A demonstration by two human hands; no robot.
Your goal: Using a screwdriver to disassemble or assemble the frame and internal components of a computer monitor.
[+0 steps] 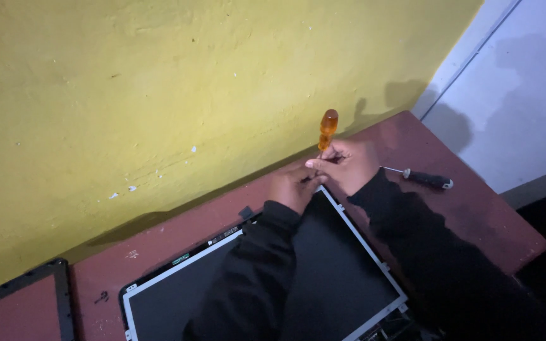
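Yellow wall behind reddish bench. Right hand (349,165) grips orange screwdriver (327,129) upright over screen panel (323,271) far corner; left hand (295,186) curled, pressed alongside, steadying tip.

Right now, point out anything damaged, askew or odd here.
The yellow wall is chipped, with small white spots. The screen panel lies bare and askew on the reddish table, its black bezel frame set apart at left.

two screwdrivers: one orange-handled (328,129), one black-handled (426,179); one flat screen panel (349,265); one black bezel frame (61,290); two hands
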